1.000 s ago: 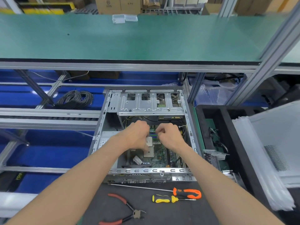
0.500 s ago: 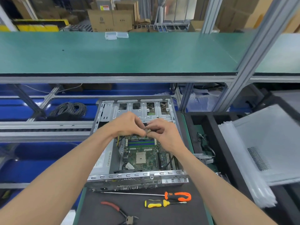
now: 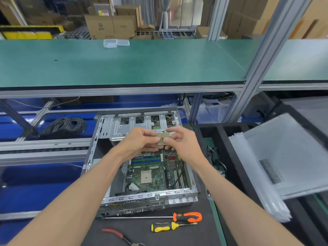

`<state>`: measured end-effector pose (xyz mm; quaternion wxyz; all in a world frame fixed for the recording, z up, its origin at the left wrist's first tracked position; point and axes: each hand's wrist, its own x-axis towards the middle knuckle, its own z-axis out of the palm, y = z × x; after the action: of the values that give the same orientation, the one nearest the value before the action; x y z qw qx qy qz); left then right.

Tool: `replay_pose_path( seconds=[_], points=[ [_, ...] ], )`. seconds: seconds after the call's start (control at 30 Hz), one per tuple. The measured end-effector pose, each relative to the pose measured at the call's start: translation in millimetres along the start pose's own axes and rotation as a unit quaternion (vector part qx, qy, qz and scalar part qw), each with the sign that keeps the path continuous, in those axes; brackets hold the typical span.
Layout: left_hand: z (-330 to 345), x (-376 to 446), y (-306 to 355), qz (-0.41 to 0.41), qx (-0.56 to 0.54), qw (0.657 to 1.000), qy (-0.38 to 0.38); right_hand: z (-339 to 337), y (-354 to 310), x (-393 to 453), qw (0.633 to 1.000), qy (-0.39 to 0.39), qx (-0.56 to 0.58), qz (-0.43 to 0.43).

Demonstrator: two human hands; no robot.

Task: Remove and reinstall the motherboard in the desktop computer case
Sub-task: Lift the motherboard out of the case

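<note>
Green bench (image 3: pixel 124 68), cardboard boxes (image 3: pixel 110 26) behind

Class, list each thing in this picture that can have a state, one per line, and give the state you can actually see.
computer case: open, side panel off, lying flat
motherboard: seated inside the case
processor socket: bare, nothing mounted
gold chip: lifted above the case, pinched by both hands
left hand: holds the chip
right hand: holds the chip
orange screwdriver: lying unused
yellow screwdriver: lying unused
pliers: lying unused
</note>
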<state>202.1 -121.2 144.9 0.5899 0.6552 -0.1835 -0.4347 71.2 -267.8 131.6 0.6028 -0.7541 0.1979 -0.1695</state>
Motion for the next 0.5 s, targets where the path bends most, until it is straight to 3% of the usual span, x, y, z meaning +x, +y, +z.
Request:
replay_pose_path(
  seconds=[0.13, 0.27, 0.5],
  points=[
    [18.6, 6.4, 5.7, 0.017, 0.014, 1.0, -0.008, -23.7, -5.2, 5.5, 0.999, 0.003, 0.027, 0.035],
    [27.1, 8.4, 1.8, 0.057, 0.082, 0.993, 0.061, -60.2, -1.2, 10.9, 0.996, 0.043, 0.025, 0.067],
    [18.7, 8.3, -32.4, 0.095, 0.197, 0.969, 0.113, -126.4, 51.2, 14.5, 0.977, 0.104, -0.076, 0.169]
  ],
)
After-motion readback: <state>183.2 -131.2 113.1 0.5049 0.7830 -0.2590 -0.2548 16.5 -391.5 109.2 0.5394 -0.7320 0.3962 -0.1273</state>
